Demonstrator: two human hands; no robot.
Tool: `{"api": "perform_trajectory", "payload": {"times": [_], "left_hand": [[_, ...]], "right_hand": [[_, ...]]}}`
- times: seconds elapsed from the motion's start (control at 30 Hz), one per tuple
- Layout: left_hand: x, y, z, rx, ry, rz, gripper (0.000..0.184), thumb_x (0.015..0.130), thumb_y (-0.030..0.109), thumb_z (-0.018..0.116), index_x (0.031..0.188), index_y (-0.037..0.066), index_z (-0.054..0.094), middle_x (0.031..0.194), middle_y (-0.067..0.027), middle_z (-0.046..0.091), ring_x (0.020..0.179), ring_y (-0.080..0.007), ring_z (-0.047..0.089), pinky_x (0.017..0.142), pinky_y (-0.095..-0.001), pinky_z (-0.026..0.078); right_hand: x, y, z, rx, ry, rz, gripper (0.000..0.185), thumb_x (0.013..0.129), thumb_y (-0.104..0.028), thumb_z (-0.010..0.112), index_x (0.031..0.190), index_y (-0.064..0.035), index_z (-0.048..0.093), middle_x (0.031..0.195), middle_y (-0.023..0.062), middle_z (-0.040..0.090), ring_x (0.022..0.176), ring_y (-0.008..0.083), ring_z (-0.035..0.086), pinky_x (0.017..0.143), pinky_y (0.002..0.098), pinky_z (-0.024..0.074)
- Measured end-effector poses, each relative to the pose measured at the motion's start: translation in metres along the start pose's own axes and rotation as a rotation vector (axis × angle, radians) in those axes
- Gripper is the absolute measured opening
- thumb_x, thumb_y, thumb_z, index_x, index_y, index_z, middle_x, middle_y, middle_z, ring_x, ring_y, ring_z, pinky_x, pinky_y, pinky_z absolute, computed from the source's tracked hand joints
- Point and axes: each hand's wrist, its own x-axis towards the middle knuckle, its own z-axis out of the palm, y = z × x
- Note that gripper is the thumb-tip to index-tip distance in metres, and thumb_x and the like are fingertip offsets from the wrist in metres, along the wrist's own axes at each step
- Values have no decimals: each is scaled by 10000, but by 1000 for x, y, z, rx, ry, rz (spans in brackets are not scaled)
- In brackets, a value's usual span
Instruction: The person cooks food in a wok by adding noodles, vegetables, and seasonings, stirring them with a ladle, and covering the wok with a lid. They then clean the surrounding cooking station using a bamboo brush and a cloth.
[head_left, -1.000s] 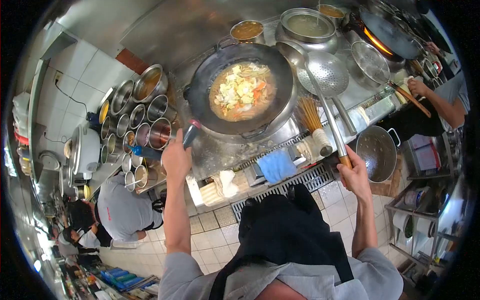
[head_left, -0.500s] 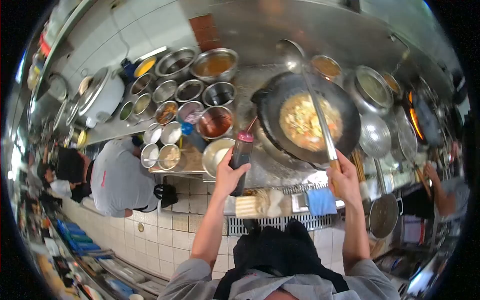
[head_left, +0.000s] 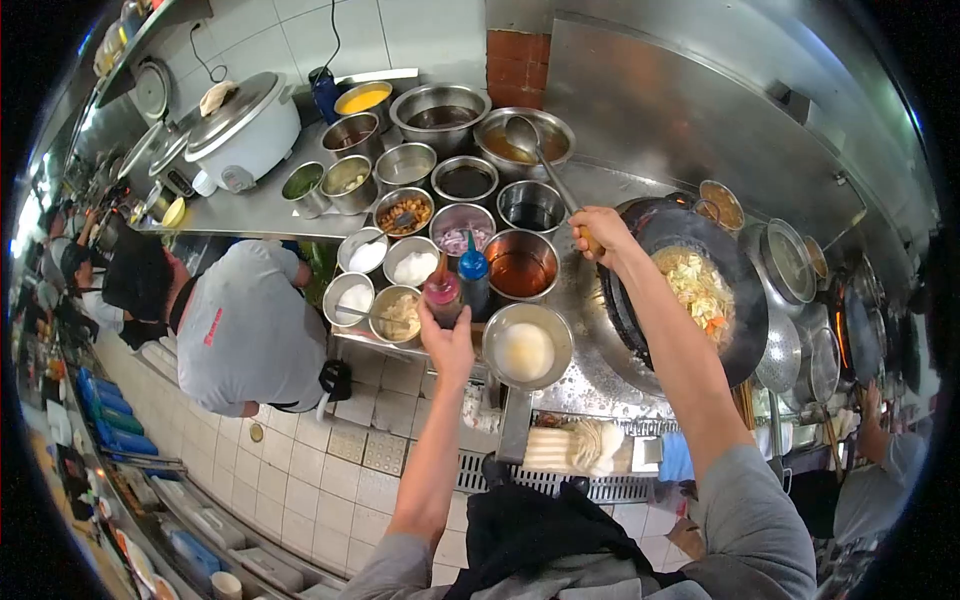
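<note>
My left hand [head_left: 447, 340] is wrapped round a dark squeeze bottle with a pink cap [head_left: 441, 288], upright beside a blue-capped bottle [head_left: 473, 268] at the edge of the seasoning containers. My right hand [head_left: 603, 234] grips the wooden handle of a long metal ladle [head_left: 522, 134]. The ladle's bowl is over a wide steel bowl of brownish liquid [head_left: 550, 128] at the back. To the right, under my right forearm, a black wok [head_left: 745, 340] holds cooked cabbage and orange pieces [head_left: 695, 290].
Several metal containers hold sauces, white powders and chopped onion [head_left: 461, 240]. A white rice cooker [head_left: 245, 135] stands at the back left. A co-worker in grey [head_left: 250, 325] bends at the left; another person's arm [head_left: 873, 430] shows at the right. Folded cloths [head_left: 560, 447] lie at the front edge.
The view has turned left. My right hand has carried the ladle from the wok side to the steel bowl. My left hand has brought the pink-capped bottle to the containers.
</note>
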Motion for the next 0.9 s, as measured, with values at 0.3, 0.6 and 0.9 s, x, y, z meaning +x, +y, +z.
{"api": "perform_trajectory", "payload": {"times": [0.3,0.6,0.9], "left_hand": [[-5,-53,16,148,18,37,634,800,45,691,1325,-61,353,1258,-225,486,1164,-302,482,1014,-372,350],[-19,-49,9,367,-28,88,788,784,120,729,1384,-83,261,1346,-297,413,1236,-404,433,1048,-424,322],[-96,6,-11,381,-58,31,812,827,100,678,1445,-43,172,1448,-289,296,1366,-357,297,1115,-388,234]], "right_hand": [[-45,23,-33,985,-300,84,118,911,-126,506,1006,-56,509,658,-14,491,428,56,384,330,214,272],[-240,87,-98,1030,-31,-10,272,921,-126,495,1188,-81,518,683,6,490,402,62,379,308,221,306],[-330,150,-231,1083,119,45,212,892,-84,530,1104,-83,519,673,24,495,393,89,408,294,242,306]]}}
